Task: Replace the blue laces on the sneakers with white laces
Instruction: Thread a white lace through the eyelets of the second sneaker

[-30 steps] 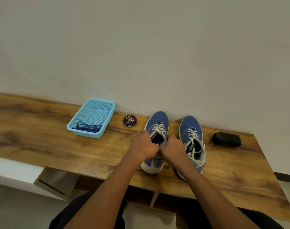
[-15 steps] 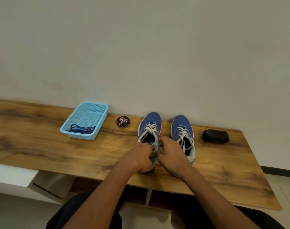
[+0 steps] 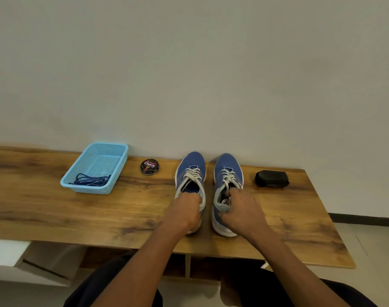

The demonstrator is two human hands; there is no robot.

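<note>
A long wooden table runs across the lower frame against a plain white wall. At its middle, the left hand grips the left sneaker and the right hand grips the right sneaker, both with white laces. The blue laces lie in the basket at left.

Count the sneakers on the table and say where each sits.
2. The left sneaker sits under the left hand; the right sneaker is beside it, under the right hand.
</note>
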